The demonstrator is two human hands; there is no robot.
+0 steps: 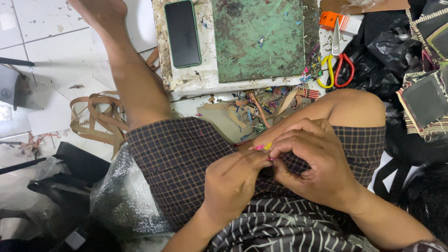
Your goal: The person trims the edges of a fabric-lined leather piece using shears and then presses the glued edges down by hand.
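Slippage is the likely trouble: both hands pinch one tiny pink-and-yellow piece [262, 147] over the checked lap, and a loosened fingertip could drop it among the scraps [254, 109] at twelve o'clock. Left hand [233, 179] and right hand [310, 161] are curled shut on it. It looks small, bright, mostly hidden by fingers.

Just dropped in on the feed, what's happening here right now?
A person sits on the floor with both hands together over their lap. The left hand and right hand pinch a tiny pink and yellow piece between the fingertips; what it is is too small to tell. Ahead, a dark smartphone with a green edge lies beside a worn green cutting mat, with yellow and red handled scissors to the right.
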